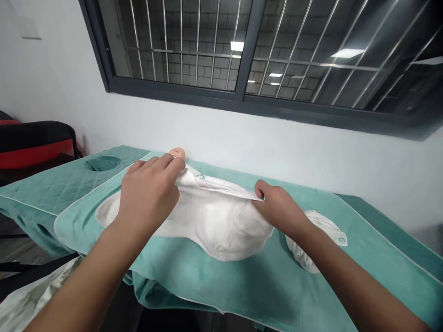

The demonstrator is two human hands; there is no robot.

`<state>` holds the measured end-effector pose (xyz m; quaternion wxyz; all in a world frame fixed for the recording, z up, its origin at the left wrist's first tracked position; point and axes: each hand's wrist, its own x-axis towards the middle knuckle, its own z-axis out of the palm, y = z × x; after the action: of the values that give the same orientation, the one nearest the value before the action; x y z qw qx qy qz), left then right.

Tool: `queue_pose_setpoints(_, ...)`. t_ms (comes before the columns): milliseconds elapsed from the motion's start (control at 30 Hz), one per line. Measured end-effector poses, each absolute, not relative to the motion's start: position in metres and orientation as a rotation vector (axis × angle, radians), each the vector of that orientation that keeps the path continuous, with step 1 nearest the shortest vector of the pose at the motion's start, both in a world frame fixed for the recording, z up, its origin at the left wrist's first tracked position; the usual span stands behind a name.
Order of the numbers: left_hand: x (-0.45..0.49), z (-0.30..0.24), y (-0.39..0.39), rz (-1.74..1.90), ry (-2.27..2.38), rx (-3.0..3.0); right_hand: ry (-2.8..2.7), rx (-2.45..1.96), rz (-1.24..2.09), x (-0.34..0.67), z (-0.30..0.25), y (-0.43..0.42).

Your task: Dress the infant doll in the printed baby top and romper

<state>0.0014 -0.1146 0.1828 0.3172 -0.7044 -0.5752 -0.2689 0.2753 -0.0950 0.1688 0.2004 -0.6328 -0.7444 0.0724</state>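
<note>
A white baby swaddle cloth (221,226) with a small print along its folded edge lies in front of me, its upper edge pulled taut between my hands. My left hand (150,184) is closed on the cloth's left end, beside a doll's head (177,152) that shows just past my knuckles. My right hand (278,205) pinches the edge at the other end, raised a little above the bed. The rest of the doll is hidden by the cloth and my hand. To the right of my right hand, partly behind my forearm, lies a white gathered cloth piece (327,226) with a printed mark.
Underneath is a bed with a green cover (277,295), with a face hole (103,163) at its left end. A white wall (214,124) and a barred window (194,46) stand behind it. A black and red chair (38,143) is at the far left.
</note>
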Motion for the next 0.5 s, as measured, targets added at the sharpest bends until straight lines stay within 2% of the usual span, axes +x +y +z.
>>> queue_pose_setpoints(133,-0.001,0.186,-0.117,-0.682,-1.575,-1.855,-1.913,-1.809,-0.187,0.286,0.184,-0.099)
queue_pose_setpoints(267,0.024,0.178,-0.122,-0.752,-1.501,-1.923,-1.948,-1.597,-0.199,0.278,0.197,-0.111)
queue_pose_setpoints(367,0.056,0.152,-0.117,-0.790,-1.372,-2.228,-2.075,-1.498,-0.210,0.269,0.199,-0.115)
queue_pose_setpoints(500,0.073,0.120,-0.100,-0.782,-1.653,-2.343,-2.172,-1.667,-0.453,0.284,0.187,-0.109)
